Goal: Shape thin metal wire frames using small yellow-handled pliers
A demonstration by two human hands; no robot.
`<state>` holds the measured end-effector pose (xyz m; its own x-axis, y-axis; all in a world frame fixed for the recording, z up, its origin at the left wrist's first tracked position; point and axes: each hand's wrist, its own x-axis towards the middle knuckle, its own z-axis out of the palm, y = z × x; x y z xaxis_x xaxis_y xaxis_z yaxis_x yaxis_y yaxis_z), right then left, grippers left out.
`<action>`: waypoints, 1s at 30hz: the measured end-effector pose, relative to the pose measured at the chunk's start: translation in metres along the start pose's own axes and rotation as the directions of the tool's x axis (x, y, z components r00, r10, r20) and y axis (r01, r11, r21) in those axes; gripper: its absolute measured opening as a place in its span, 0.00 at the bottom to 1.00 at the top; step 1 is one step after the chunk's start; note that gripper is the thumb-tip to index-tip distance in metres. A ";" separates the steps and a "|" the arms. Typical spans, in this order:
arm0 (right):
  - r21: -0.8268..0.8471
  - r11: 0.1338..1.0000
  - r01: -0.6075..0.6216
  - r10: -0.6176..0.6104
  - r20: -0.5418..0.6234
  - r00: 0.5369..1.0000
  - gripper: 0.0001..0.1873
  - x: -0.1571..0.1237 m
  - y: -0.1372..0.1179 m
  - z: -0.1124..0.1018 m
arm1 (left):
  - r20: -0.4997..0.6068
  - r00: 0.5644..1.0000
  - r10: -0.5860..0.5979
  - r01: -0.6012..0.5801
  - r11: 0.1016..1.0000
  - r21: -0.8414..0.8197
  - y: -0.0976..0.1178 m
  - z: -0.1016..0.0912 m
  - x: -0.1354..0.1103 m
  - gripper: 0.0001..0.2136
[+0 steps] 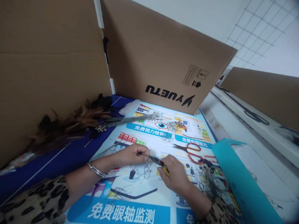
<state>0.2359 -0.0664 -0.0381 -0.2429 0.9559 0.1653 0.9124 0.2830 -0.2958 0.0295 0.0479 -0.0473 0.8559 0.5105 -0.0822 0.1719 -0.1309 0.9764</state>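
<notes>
Past your leopard sleeve (30,199), right hand (176,174) clamps the pliers (157,161), left hand (130,154) pinches a wire (143,154) at their tip; bent pieces (146,171) below seem finished; the straight wire bundle (130,119) looks untouched.

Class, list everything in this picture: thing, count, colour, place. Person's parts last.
cardboard panels: three, brown, standing left, behind, right.
poster: one, blue-white, flat on tabletop.
feathers: one bunch, brown-black, left.
scissors: one, red handles, on poster.
teal sheet: one, right.
wire coil: one, grey, beside teal sheet.
wire scraps: many, grey, on poster.
pliers: one, yellow handle, in right hand.
wire: one, grey, pinched by left hand.
bangle: one, silver, left wrist.
left hand: one, pinching wire.
right hand: one, gripping pliers.
</notes>
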 end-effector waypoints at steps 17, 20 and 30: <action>-0.025 0.999 0.020 -0.020 -0.001 1.000 0.07 -0.001 -0.001 0.000 | 0.006 1.000 0.015 -0.015 0.997 0.080 0.001 0.000 0.000 0.08; -0.059 0.998 0.022 -0.023 -0.016 1.000 0.07 -0.002 -0.002 0.001 | 0.001 1.000 0.022 -0.022 0.995 0.102 0.002 0.001 0.000 0.08; -0.114 0.993 0.010 -0.011 -0.007 1.000 0.06 -0.002 -0.004 0.000 | -0.025 0.998 0.062 -0.057 0.986 0.155 0.002 0.002 0.000 0.07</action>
<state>0.2325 -0.0697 -0.0375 -0.2504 0.9521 0.1754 0.9416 0.2816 -0.1848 0.0309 0.0459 -0.0453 0.8527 0.5222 -0.0166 0.1958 -0.2899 0.9368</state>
